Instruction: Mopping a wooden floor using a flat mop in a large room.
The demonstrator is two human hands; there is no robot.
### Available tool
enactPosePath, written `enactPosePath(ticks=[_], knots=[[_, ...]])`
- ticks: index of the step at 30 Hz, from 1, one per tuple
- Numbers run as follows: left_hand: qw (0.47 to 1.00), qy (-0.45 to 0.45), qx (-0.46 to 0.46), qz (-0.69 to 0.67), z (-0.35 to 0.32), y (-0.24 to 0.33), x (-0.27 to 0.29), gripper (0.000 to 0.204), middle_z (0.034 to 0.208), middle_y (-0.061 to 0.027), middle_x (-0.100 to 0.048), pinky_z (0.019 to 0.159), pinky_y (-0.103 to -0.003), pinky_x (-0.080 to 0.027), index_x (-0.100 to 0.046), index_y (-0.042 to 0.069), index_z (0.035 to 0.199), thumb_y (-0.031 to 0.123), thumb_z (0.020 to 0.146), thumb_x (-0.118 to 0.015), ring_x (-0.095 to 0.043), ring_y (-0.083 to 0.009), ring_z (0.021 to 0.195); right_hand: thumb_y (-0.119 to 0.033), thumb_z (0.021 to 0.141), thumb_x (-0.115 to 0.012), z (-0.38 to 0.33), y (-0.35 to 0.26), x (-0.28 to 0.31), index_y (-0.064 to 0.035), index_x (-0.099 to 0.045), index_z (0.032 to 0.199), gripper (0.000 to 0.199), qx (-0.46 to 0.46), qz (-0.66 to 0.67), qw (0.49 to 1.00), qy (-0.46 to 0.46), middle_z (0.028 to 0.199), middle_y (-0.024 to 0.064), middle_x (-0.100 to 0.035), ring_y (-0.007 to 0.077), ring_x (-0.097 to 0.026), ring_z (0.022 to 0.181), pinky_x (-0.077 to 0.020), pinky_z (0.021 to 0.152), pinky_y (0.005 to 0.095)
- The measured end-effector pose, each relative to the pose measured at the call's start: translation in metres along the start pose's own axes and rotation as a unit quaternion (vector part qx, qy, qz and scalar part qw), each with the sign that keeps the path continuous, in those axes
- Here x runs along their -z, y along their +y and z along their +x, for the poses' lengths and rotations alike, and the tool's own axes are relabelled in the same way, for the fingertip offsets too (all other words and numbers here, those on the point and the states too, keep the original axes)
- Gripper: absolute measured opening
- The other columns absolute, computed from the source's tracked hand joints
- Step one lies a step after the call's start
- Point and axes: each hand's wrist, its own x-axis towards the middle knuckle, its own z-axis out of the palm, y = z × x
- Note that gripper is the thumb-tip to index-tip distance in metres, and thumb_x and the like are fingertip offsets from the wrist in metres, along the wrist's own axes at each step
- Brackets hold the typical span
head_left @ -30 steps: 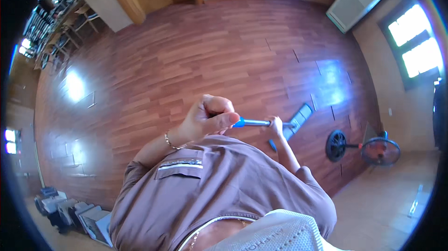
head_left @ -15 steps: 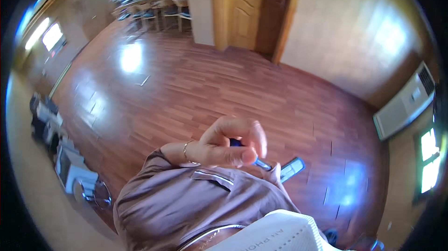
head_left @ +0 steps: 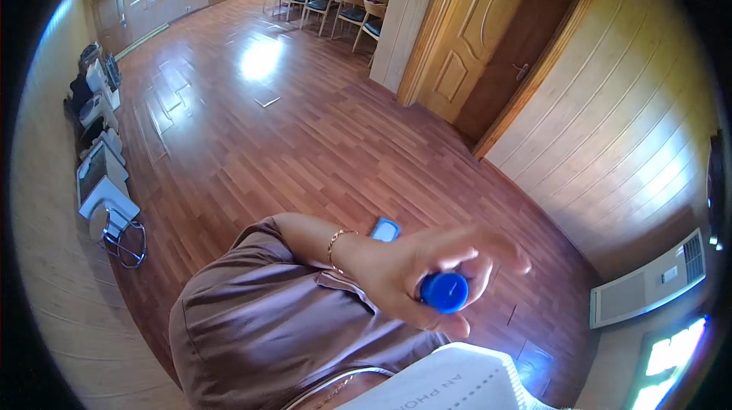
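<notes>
My left hand [head_left: 427, 273], with a gold-coloured chain at the wrist, reaches across the front of my body. It curls around a handle whose round blue end [head_left: 445, 292] faces up between the thumb and fingers. The index finger sticks out to the right. Beyond my wrist, a small blue-rimmed flat head with a pale middle [head_left: 386, 230] shows on the floor. It looks like the head of a flat mop on that handle, though my hand and forearm hide the shaft between. My right hand is out of sight.
Wood-plank flooring [head_left: 305, 143] spreads ahead, with a loose strip [head_left: 268, 102] on it. Chairs [head_left: 320, 3] line a long counter at the back. A wooden door [head_left: 488, 44] is ahead right, and a white wall unit [head_left: 648, 280] stands right. Furniture and a metal-framed stool [head_left: 126, 242] line the left wall.
My left hand has moved right and closer, turning so the blue handle end faces up. The flat head has shifted left across the view. The view itself has turned, showing more of the room.
</notes>
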Motion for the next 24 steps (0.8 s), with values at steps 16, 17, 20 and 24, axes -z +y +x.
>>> enactPosePath(ticks=[16,17,20,24], knots=[[0.919,-0.114,0.345,0.155,-0.179,-0.205,-0.023,0.019,0.065,-0.0131,-0.055,0.055,-0.039,-0.039,-0.057,0.005,0.078,0.016,0.076,-0.073,-0.053,-0.0266,0.059,-0.041,0.095,-0.038,-0.052,-0.239,0.112,-0.0023,-0.045,0.129,0.052,0.363,-0.144,0.903,0.181,0.113,0.0260,-0.059,0.0377,-0.057,0.103,-0.0423,0.095,0.0499],[0.925,-0.161,0.271,0.211,-0.198,-0.219,-0.024,0.019,0.061,-0.0134,-0.054,0.054,-0.038,-0.039,-0.057,0.004,0.073,0.016,0.076,-0.072,-0.053,-0.0249,0.057,-0.042,0.094,-0.039,-0.055,-0.258,0.094,-0.0023,-0.046,0.125,0.050,0.363,-0.182,0.897,0.175,0.113,0.0263,-0.058,0.0386,-0.055,0.105,-0.0394,0.097,0.0527],[0.884,-0.171,0.428,-0.072,-0.253,-0.259,-0.034,0.025,0.057,-0.0144,-0.054,0.050,-0.038,-0.037,-0.055,0.003,0.062,0.017,0.073,-0.072,-0.051,-0.0232,0.051,-0.041,0.091,-0.048,-0.067,-0.258,0.116,-0.0029,-0.049,0.110,0.042,0.364,-0.252,0.897,-0.012,0.103,0.0237,-0.060,0.0384,-0.055,0.104,-0.0372,0.096,0.0563],[0.891,-0.211,0.398,-0.044,-0.267,-0.268,-0.021,0.026,0.055,-0.0138,-0.054,0.049,-0.038,-0.037,-0.055,0.003,0.060,0.018,0.072,-0.072,-0.051,-0.0228,0.050,-0.031,0.087,-0.058,-0.053,-0.306,0.116,-0.0048,-0.053,0.094,0.028,0.375,-0.297,0.861,-0.176,0.083,0.0145,-0.063,0.0334,-0.060,0.086,-0.0428,0.087,0.0548]])
